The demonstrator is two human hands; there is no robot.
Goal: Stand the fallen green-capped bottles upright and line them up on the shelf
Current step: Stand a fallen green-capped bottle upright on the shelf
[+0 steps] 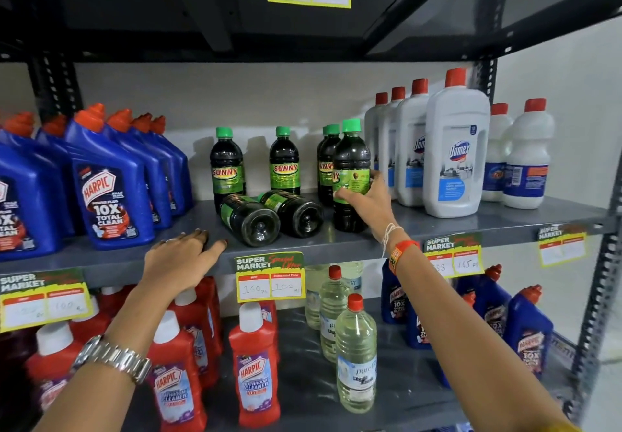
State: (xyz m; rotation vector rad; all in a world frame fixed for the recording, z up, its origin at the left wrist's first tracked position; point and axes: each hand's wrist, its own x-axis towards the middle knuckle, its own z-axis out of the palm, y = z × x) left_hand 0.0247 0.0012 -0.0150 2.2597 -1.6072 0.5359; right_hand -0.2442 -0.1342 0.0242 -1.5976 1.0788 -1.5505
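On the grey middle shelf [420, 226] my right hand [368, 201] grips a dark green-capped bottle [350, 159] that stands upright near the front edge. Two more dark bottles lie on their sides with their bases toward me: the left fallen bottle [250, 219] and the right fallen bottle [292, 211], touching each other. Behind them stand upright green-capped bottles: one at the back left [226, 165], one in the middle [284, 162], and others [327, 162] just behind the held one. My left hand [183, 256] rests flat on the shelf's front edge, left of the fallen pair, holding nothing.
Blue Harpic bottles [107, 189] crowd the shelf's left side and white Domex bottles [456, 155] the right. A price tag [271, 276] hangs from the shelf edge. The lower shelf holds red Harpic bottles [254, 367], clear bottles [355, 354] and more blue ones [525, 327].
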